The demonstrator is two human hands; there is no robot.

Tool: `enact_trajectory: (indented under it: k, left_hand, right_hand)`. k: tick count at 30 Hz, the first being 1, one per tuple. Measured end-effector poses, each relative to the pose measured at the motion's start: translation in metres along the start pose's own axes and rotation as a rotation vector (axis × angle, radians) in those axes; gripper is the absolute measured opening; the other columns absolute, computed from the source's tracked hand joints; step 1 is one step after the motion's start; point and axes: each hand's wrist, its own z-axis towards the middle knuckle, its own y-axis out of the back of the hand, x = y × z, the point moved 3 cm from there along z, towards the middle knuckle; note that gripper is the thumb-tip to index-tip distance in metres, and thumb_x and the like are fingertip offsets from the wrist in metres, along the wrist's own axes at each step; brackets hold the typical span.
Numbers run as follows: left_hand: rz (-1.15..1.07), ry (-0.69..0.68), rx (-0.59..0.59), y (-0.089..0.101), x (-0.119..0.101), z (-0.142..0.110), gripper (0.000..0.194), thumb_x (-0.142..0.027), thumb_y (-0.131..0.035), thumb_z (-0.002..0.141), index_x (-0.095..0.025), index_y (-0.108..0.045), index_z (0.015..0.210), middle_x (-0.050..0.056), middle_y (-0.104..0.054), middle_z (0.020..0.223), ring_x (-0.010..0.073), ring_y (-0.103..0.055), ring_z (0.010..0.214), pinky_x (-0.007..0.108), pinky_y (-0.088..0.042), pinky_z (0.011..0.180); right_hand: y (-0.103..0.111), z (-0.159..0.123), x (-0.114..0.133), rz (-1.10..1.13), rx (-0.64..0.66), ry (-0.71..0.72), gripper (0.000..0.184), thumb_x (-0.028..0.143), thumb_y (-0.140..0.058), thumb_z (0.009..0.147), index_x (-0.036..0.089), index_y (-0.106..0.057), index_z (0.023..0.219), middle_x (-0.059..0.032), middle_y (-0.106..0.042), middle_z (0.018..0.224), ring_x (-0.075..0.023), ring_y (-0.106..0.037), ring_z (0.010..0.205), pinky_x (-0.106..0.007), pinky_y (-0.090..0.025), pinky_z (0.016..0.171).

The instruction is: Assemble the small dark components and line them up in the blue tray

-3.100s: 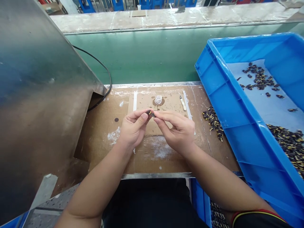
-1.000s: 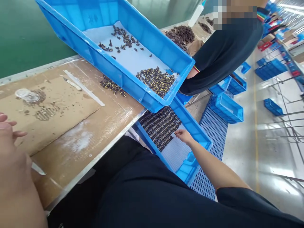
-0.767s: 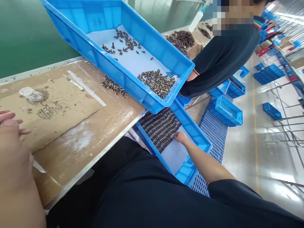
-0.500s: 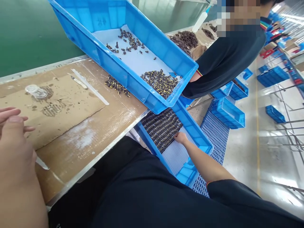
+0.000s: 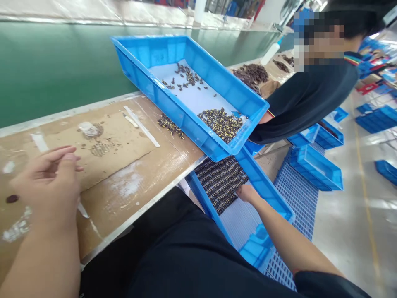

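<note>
Over the left end of the workbench hovers my left hand, fingers loosely curled and apart, with nothing seen in it. My right hand reaches down into the lower blue crate, its fingers pinched at the edge of the rows of small black-and-yellow parts. Whatever is between those fingertips is hidden. The rows lie side by side on a ribbed white sheet. Above stands another blue crate, holding a pile of loose black-and-yellow parts and a scattered group farther back.
Cardboard lies on the workbench, with a small clear cup and a pen-like white tool on it. A co-worker's dark sleeve is close behind the upper crate. More blue crates stand on the right.
The view has shifted up and left, so the bench and crates appear lower and farther right. More of my left hand shows. My right hand stays at the edge of the rows.
</note>
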Motion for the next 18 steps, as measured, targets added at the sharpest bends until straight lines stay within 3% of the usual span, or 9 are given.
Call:
enact_trajectory:
  k: [3, 6, 7, 9, 11, 13, 15, 18]
  left_hand:
    - [-0.079, 0.038, -0.045, 0.000, -0.005, 0.001, 0.026, -0.027, -0.071, 0.089, -0.015, -0.082, 0.108, 0.006, -0.078, 0.085, 0.0160, -0.068, 0.067, 0.028, -0.057, 0.065]
    - [-0.083, 0.016, 0.013, 0.002, -0.015, -0.003, 0.026, -0.032, -0.067, 0.094, -0.016, -0.082, 0.108, 0.005, -0.077, 0.081, 0.0175, -0.072, 0.073, 0.030, -0.060, 0.072]
    - [-0.068, -0.015, 0.036, 0.005, -0.022, -0.007, 0.027, -0.034, -0.066, 0.095, -0.018, -0.081, 0.110, 0.004, -0.077, 0.082, 0.0179, -0.073, 0.075, 0.030, -0.060, 0.075]
    - [-0.029, -0.128, 0.047, 0.016, -0.045, -0.020, 0.024, -0.033, -0.065, 0.097, -0.021, -0.081, 0.110, 0.004, -0.078, 0.083, 0.0182, -0.075, 0.077, 0.031, -0.061, 0.078]
    - [0.001, -0.313, 0.039, 0.036, -0.077, -0.042, 0.020, -0.026, -0.067, 0.095, -0.026, -0.081, 0.109, 0.002, -0.079, 0.084, 0.0182, -0.075, 0.076, 0.031, -0.061, 0.077]
    - [-0.003, -0.503, 0.055, 0.063, -0.109, -0.072, 0.029, -0.016, -0.070, 0.091, -0.030, -0.080, 0.114, 0.000, -0.078, 0.084, 0.0182, -0.075, 0.074, 0.031, -0.061, 0.072]
    - [-0.013, -0.597, 0.077, 0.097, -0.130, -0.105, 0.050, -0.008, -0.071, 0.085, -0.035, -0.075, 0.126, -0.001, -0.077, 0.083, 0.0197, -0.074, 0.071, 0.033, -0.061, 0.065]
    - [0.061, -0.581, -0.007, 0.155, -0.130, -0.157, 0.066, -0.005, -0.071, 0.079, -0.039, -0.071, 0.135, 0.000, -0.076, 0.079, 0.0237, -0.072, 0.068, 0.040, -0.062, 0.060]
  right_hand:
    - [0.026, -0.033, 0.052, 0.072, 0.127, 0.239, 0.026, 0.029, -0.070, 0.093, 0.017, -0.074, 0.070, -0.0081, -0.075, 0.069, -0.0219, -0.074, 0.069, -0.029, -0.056, 0.068]
    - [0.055, -0.076, 0.133, 0.297, 0.310, 0.718, 0.029, 0.043, -0.063, 0.098, 0.020, -0.078, 0.088, -0.0032, -0.076, 0.072, -0.0180, -0.070, 0.062, -0.028, -0.054, 0.062]
    - [0.068, -0.088, 0.163, 0.370, 0.282, 0.885, 0.029, 0.045, -0.062, 0.099, 0.021, -0.078, 0.094, -0.0030, -0.077, 0.075, -0.0182, -0.070, 0.064, -0.028, -0.054, 0.063]
    - [0.099, -0.096, 0.222, 0.460, 0.005, 1.105, 0.027, 0.043, -0.062, 0.099, 0.021, -0.079, 0.102, -0.0036, -0.078, 0.081, -0.0190, -0.070, 0.071, -0.030, -0.055, 0.071]
    - [0.130, -0.086, 0.275, 0.456, -0.381, 1.123, 0.024, 0.036, -0.062, 0.099, 0.021, -0.078, 0.110, -0.0060, -0.079, 0.095, -0.0202, -0.071, 0.081, -0.033, -0.056, 0.084]
    - [0.156, -0.063, 0.321, 0.334, -0.662, 0.989, 0.030, 0.028, -0.059, 0.100, 0.019, -0.075, 0.124, -0.0100, -0.077, 0.117, -0.0220, -0.070, 0.101, -0.033, -0.053, 0.100]
    - [0.175, -0.041, 0.358, 0.204, -0.767, 0.869, 0.039, 0.023, -0.055, 0.099, 0.017, -0.072, 0.133, -0.0144, -0.071, 0.134, -0.0241, -0.067, 0.117, -0.034, -0.048, 0.109]
    - [0.188, -0.025, 0.391, 0.094, -0.731, 0.814, 0.036, 0.019, -0.058, 0.092, 0.014, -0.078, 0.121, -0.0192, -0.071, 0.130, -0.0279, -0.068, 0.115, -0.036, -0.049, 0.106]
